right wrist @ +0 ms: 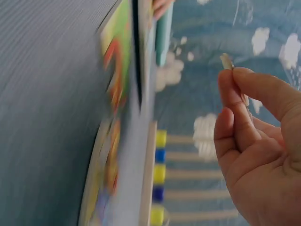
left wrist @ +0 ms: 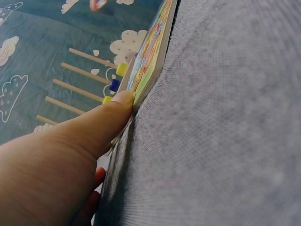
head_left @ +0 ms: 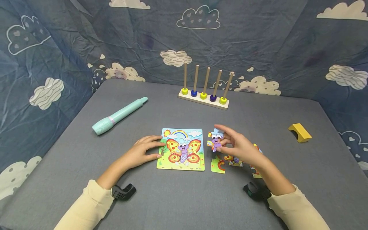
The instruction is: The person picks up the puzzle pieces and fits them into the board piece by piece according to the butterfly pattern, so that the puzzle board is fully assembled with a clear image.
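Note:
A square butterfly puzzle board [head_left: 180,149] lies on the grey table. My left hand [head_left: 142,151] rests at its left edge with fingers spread; in the left wrist view the thumb [left wrist: 94,125] touches the board's [left wrist: 149,56] corner. Right of the board, my right hand [head_left: 240,145] pinches a puzzle piece with the butterfly's face [head_left: 215,139] between thumb and fingers. The right wrist view shows that piece edge-on [right wrist: 226,61], held off the table. Below this hand lie a green corner piece [head_left: 217,165] and a piece with feet [head_left: 235,162]; another piece [head_left: 256,173] is partly hidden under the right forearm.
At the back stands a wooden rack [head_left: 203,99] with upright pegs and yellow and blue rings. A mint-green microphone-shaped object [head_left: 120,115] lies at the left. A yellow arched block [head_left: 300,132] is at the right. Behind the table hangs a cloud-patterned cloth [head_left: 253,41].

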Demonstrator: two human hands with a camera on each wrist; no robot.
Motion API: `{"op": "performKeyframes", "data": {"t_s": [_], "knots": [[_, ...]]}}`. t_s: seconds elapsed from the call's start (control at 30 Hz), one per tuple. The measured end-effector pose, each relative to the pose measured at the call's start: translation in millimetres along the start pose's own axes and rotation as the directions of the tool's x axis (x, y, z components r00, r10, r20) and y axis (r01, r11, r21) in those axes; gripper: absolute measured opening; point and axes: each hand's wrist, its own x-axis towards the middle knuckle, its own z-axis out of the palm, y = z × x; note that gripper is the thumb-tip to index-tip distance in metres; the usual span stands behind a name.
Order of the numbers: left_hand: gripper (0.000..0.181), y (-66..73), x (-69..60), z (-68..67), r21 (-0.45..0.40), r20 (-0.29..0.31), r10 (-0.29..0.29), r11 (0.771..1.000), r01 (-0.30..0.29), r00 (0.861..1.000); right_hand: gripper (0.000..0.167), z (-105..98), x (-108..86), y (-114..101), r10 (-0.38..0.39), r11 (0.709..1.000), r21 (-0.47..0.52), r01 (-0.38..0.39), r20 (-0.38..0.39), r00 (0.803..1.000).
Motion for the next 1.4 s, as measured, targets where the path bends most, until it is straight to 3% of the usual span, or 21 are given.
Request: {"op": "performKeyframes", "data": {"t_s": [0.13,0.33,0.57,0.73,0.83,1.1,1.23,1.4], "knots": [[0.041,-0.3,0.2,-0.3,0.005,0.002,-0.004,1.000,0.004,1.000,0.069,20,17.1,-9,-0.053,0.998,0.043,0.051,0.037,0.998],[0.040,1.4,0.7,-0.6,0.016,0.004,-0.014,1.000,0.014,1.000,0.066,51,41.0,-4,-0.038,0.997,0.065,0.030,0.140,0.989],[0.038,10.2,3.7,1.1,0.078,-0.006,-0.016,0.997,0.016,1.000,0.062,73,55.8,8,-0.037,0.998,-0.050,0.046,0.168,0.985],[0.036,18.9,7.2,5.0,0.097,-0.004,0.020,0.995,-0.019,1.000,0.061,80,60.9,9,-0.073,0.958,-0.264,0.108,0.137,0.988],[0.039,24.1,8.5,7.8,0.140,-0.008,0.022,0.990,-0.020,1.000,0.061,81,62.0,7,-0.065,0.930,-0.353,0.106,0.126,0.990],[0.039,32.4,11.1,15.4,0.317,0.004,0.086,0.945,-0.082,0.996,0.060,79,64.3,7,-0.037,0.916,-0.390,0.095,0.154,0.987],[0.034,33.4,12.1,15.8,0.333,-0.003,0.134,0.935,-0.126,0.991,0.060,78,64.1,8,-0.020,0.909,-0.407,0.086,0.163,0.986],[0.034,34.1,14.5,13.7,0.306,0.009,0.172,0.937,-0.166,0.985,0.061,78,62.3,6,-0.014,0.849,-0.519,0.100,0.166,0.986]]}}
